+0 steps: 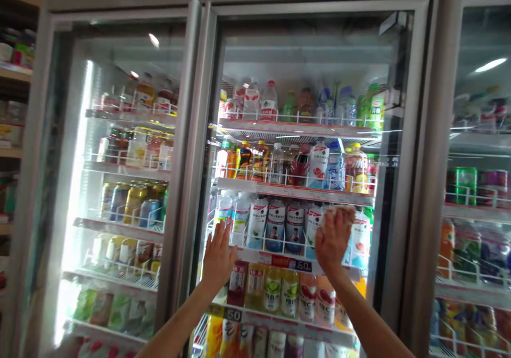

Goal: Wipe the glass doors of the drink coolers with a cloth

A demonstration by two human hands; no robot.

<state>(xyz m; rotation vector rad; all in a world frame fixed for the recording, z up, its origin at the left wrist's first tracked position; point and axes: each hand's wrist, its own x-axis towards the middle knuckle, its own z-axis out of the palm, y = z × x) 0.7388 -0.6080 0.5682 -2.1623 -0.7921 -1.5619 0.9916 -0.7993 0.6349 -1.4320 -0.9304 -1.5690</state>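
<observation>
From the head view, I see my left hand (219,257) unclenched, fingers spread, at the glass door (303,33); my right hand (333,238) grasps a pale cloth (346,214) against it. Between them stand bottles (275,225) with Chinese lettering and a ".60" price tag (302,265); a "50" label (233,314) sits below my left.

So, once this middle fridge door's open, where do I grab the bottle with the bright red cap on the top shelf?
I'd grip the bottle just below its cap, coming straight from the front. It stands upright, its narrower neck clears the wire rail across its lower part, and bottles stand on either side. The glass door is shut now.
</observation>
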